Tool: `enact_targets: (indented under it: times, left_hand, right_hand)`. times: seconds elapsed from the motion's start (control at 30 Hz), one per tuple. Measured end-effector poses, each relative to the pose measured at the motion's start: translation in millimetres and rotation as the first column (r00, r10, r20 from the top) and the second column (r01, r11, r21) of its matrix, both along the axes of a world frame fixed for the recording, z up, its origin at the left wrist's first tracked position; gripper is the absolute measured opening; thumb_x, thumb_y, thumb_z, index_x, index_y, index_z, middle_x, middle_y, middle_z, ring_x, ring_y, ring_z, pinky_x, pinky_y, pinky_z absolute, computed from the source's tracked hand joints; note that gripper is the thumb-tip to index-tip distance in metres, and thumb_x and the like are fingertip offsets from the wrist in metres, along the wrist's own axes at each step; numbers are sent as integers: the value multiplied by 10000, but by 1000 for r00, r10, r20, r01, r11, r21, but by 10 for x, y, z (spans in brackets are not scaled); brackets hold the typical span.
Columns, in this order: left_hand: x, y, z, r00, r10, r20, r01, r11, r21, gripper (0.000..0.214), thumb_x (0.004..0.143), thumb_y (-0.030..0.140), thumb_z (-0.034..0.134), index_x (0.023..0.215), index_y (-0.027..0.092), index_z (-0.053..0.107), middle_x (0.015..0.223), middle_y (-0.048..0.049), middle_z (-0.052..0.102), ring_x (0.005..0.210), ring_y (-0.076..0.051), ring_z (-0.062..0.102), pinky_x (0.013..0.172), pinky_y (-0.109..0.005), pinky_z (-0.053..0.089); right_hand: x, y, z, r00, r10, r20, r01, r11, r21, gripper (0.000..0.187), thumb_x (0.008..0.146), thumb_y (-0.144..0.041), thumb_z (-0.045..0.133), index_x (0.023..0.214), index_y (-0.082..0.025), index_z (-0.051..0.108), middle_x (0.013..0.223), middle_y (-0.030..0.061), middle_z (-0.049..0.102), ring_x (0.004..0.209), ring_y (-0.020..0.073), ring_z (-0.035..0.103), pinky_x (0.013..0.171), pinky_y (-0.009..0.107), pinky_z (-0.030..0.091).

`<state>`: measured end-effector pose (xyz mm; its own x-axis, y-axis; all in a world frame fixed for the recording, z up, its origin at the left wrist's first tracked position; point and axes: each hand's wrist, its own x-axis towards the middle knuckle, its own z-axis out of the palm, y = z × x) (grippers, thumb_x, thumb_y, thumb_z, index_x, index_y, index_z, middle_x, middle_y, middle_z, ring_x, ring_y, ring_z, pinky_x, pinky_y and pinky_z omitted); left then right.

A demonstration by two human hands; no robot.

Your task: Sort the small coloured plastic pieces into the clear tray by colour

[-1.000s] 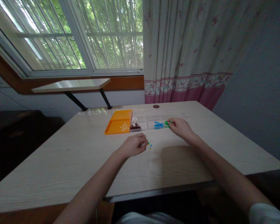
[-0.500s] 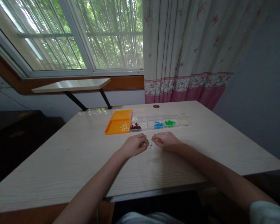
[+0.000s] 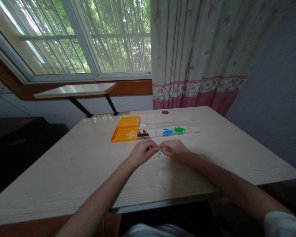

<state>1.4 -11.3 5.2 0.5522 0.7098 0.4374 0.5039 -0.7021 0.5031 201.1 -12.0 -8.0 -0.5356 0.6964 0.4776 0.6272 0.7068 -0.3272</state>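
My left hand (image 3: 141, 152) and my right hand (image 3: 174, 148) meet fingertip to fingertip over a few tiny coloured beads (image 3: 159, 154) lying on the wooden table (image 3: 88, 171). Both hands have their fingers pinched together; whatever is in them is too small to make out. Just beyond the hands lies a clear tray of compartments (image 3: 169, 131) with brown beads (image 3: 143, 134), blue beads (image 3: 167, 132), green beads (image 3: 179, 130) and a few yellow ones (image 3: 193, 128). An orange lid (image 3: 125, 133) with white beads lies at its left end.
A window and a narrow wall shelf (image 3: 75, 90) lie behind the table on the left. A patterned curtain (image 3: 194, 56) hangs at the back right. A small round hole cover (image 3: 165, 112) sits near the table's far edge.
My right hand came back from the green compartment to the loose beads, and now both hands have closed in until their fingertips touch above them.
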Motion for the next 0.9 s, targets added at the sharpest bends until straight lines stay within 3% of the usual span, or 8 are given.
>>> enact_targets:
  times: [0.3, 0.9]
  left_hand:
    - [10, -4, -9, 999, -4, 54, 4, 1000, 1, 221, 800, 343, 556, 792, 147, 659, 687, -31, 579, 599, -90, 492, 537, -192, 373]
    - [17, -13, -14, 998, 3, 58, -4, 1000, 21, 153, 790, 272, 555, 802, 154, 652, 700, -28, 575, 615, -91, 494, 554, -192, 380]
  right_hand:
    - [-10, -2, -12, 999, -12, -51, 11, 1000, -6, 192, 801, -349, 528, 808, -199, 649, 524, -45, 527, 482, 64, 459, 504, 176, 305]
    - [-9, 5, -12, 998, -21, -64, 24, 999, 46, 167, 789, -328, 535, 795, -205, 648, 534, -41, 543, 491, 71, 476, 519, 177, 323]
